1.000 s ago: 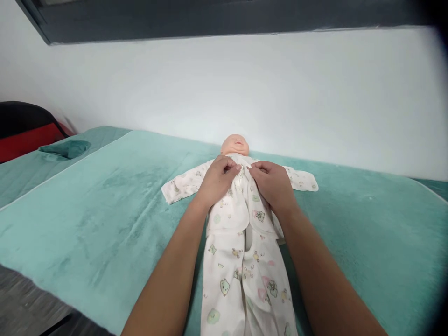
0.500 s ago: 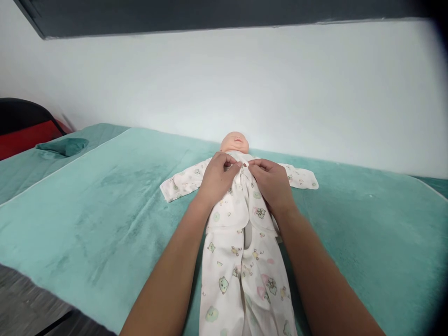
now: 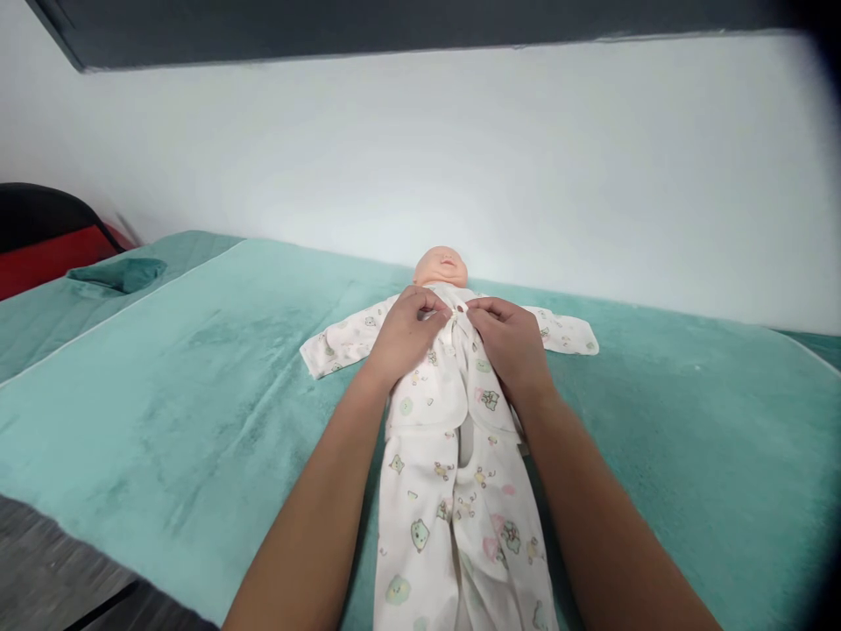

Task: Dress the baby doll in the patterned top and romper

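A baby doll [image 3: 441, 265] lies on its back, its head toward the wall. It wears a white baby jacket [image 3: 420, 407] with small printed animals, sleeves stretched out to both sides, and matching pants [image 3: 420, 535]. At the upper chest, my left hand [image 3: 413, 329] pinches the left front edge of the jacket between thumb and fingers. My right hand [image 3: 507, 337] is closed on the opposite front edge. A small brown dot, perhaps a snap or button [image 3: 461, 308], shows between my fingertips. Below the hands the jacket fronts hang slightly apart.
A teal cover [image 3: 197, 377] spreads over the bed under the doll, up against a white wall [image 3: 420, 158]. On the far left are a folded teal piece [image 3: 122, 274] and a red and black chair [image 3: 49, 232]. Grey floor [image 3: 59, 561] shows at lower left.
Both hands stay at the chest of the jacket. My left thumb has shifted very slightly; otherwise the doll and clothes lie as before.
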`<state>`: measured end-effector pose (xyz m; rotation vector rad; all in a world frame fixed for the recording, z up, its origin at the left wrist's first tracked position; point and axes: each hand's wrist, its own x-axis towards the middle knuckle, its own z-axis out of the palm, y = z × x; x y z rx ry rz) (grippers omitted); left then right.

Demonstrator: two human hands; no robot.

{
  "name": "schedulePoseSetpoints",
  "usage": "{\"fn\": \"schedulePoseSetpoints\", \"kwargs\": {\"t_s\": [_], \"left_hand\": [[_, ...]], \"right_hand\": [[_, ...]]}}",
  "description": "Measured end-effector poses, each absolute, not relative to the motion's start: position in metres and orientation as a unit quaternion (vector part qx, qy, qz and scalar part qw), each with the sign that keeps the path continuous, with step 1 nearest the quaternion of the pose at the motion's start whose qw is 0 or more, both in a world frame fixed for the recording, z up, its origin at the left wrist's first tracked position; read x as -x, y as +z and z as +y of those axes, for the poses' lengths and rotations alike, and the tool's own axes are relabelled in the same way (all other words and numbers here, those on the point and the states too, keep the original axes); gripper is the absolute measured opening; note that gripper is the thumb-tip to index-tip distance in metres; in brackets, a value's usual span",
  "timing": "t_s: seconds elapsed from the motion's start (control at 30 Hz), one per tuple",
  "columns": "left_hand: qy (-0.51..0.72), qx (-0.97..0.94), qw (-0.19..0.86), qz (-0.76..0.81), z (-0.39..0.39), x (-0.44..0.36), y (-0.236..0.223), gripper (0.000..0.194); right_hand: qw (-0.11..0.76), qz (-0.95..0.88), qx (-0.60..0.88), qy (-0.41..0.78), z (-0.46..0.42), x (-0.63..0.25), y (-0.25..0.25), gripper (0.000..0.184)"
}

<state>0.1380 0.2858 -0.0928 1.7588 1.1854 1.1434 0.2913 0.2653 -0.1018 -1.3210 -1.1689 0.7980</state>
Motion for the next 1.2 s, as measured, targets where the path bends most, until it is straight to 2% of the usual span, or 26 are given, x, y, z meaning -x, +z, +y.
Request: {"fn": "schedulePoseSetpoints", "kwargs": {"t_s": [0.13,0.27,0.5,0.8,0.97,1.2], "left_hand": [[0.44,-0.671,0.383,0.458,0.2862,-0.1358,-0.0926,0.011],[0.441,-0.682,0.361,0.458,0.2878,-0.1368,-0.093,0.013],[0.443,-0.696,0.344,0.449,0.2871,-0.1391,-0.092,0.026],[0.449,-0.694,0.349,0.442,0.2873,-0.1407,-0.093,0.03],[0.454,-0.684,0.351,0.45,0.2872,-0.1413,-0.0937,0.027],[0.447,-0.676,0.362,0.46,0.2855,-0.1388,-0.0911,0.016]], "right_hand": [[0.567,-0.502,0.557,0.342,0.2651,-0.2912,-0.102,0.023],[0.564,-0.511,0.548,0.349,0.2653,-0.2922,-0.103,0.025],[0.555,-0.528,0.531,0.362,0.2646,-0.2949,-0.1024,0.024],[0.534,-0.558,0.525,0.357,0.2607,-0.293,-0.0992,0.024],[0.518,-0.566,0.511,0.387,0.2611,-0.2953,-0.0998,0.025],[0.561,-0.53,0.475,0.423,0.2656,-0.2971,-0.1038,0.021]]}}
